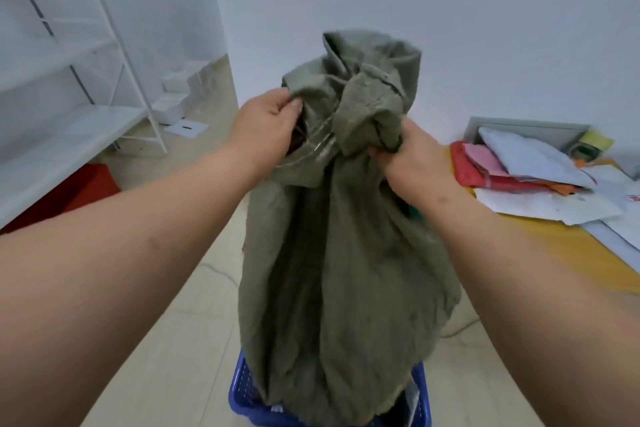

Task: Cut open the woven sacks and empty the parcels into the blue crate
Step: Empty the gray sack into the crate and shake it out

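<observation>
Your left hand [268,116] pinches a fold of the sack [343,229] near its bunched top, fingers curled into the cloth. Your right hand [410,152] grips another bunch of the same cloth on the right side, fingers wrapped round it. The sack hangs upside down between your hands, its lower end inside the blue crate [242,395] at the near edge of the view. The sack hides almost all of the crate, so you cannot tell what lies in it; only a pale scrap shows at the crate's right corner.

To the right, near your forearm, a yellow table [571,250] carries a loose pile of parcels [526,166] in white, pink and red. To the left stands a white shelf rack [69,80], with a red box [76,191] on the floor under it. Farther off, white boxes [183,90] sit against the wall.
</observation>
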The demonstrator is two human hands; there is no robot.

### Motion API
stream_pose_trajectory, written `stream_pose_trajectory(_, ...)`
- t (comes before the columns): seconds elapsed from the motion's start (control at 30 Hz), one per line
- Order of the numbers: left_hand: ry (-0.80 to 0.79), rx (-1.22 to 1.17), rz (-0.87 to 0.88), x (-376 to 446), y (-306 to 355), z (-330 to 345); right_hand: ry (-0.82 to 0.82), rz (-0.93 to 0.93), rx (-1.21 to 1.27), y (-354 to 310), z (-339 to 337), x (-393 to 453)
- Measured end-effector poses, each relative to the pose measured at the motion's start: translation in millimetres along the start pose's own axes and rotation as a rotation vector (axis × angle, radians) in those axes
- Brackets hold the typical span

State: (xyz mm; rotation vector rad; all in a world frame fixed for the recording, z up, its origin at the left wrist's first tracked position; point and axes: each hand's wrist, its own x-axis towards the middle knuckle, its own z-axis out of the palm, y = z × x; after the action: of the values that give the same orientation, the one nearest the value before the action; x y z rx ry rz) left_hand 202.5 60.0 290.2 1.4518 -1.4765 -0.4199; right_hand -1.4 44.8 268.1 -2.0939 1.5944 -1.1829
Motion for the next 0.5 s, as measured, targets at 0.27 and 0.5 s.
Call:
stream_pose_trajectory(0.27,0.170,-0.007,0.098,3.8,4.4,-16.1,0.213,-0.093,0.212,-36.0,-14.3,10.2)
stream_pose_trajectory(0.5,0.183,-0.045,0.051,14.2,5.7,-39.7,0.351,-0.066,0.269,-37.4,-13.5,9.3)
